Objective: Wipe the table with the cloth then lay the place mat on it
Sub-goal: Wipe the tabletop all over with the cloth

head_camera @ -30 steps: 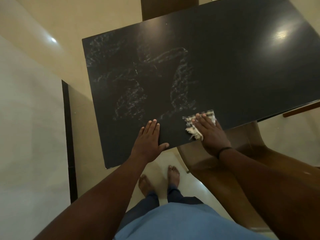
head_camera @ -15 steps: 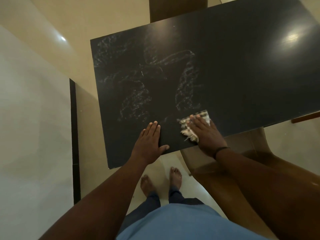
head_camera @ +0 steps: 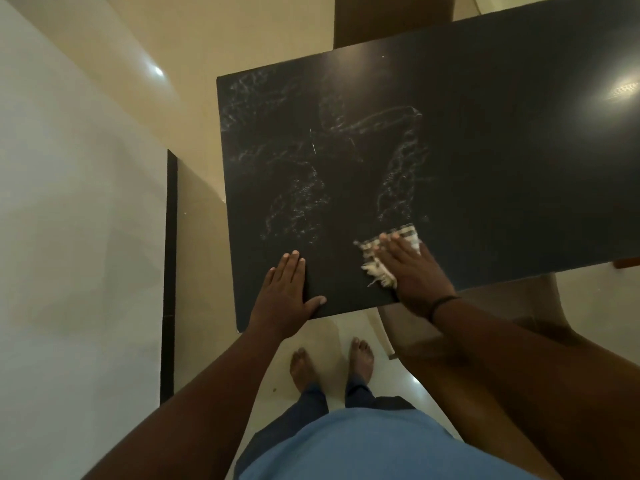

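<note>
1. Cloth [head_camera: 388,252]: checked, light and dark, with a frayed pale fringe along its left and near side. It lies flat on the tabletop [head_camera: 485,150] close to the near edge, right of centre in the view.
2. Right hand [head_camera: 412,271]: palm down on top of the cloth, fingers straight and held together, pointing up and to the left. The grip is flat and pressing, not pinching; the cloth shows beyond the fingertips and to the left of the palm. A thin dark band circles the right wrist.
3. Left hand [head_camera: 287,296]: flat on bare tabletop at the near edge, left of the cloth and apart from it. Fingers together and extended, thumb spread out to the right along the edge. It holds nothing.
4. Tabletop surface: dark, matte to glossy. Pale smeared streaks cover the left half, from the far left corner down toward the cloth. Whether these are moisture or residue is not clear at this light. A bright reflection sits at far right.
5. Surroundings: a brown chair [head_camera: 485,327] tucked under the near right edge; a second dark chair back [head_camera: 391,19] at the far side. Bare feet stand on pale floor [head_camera: 194,46] below the near edge.
</note>
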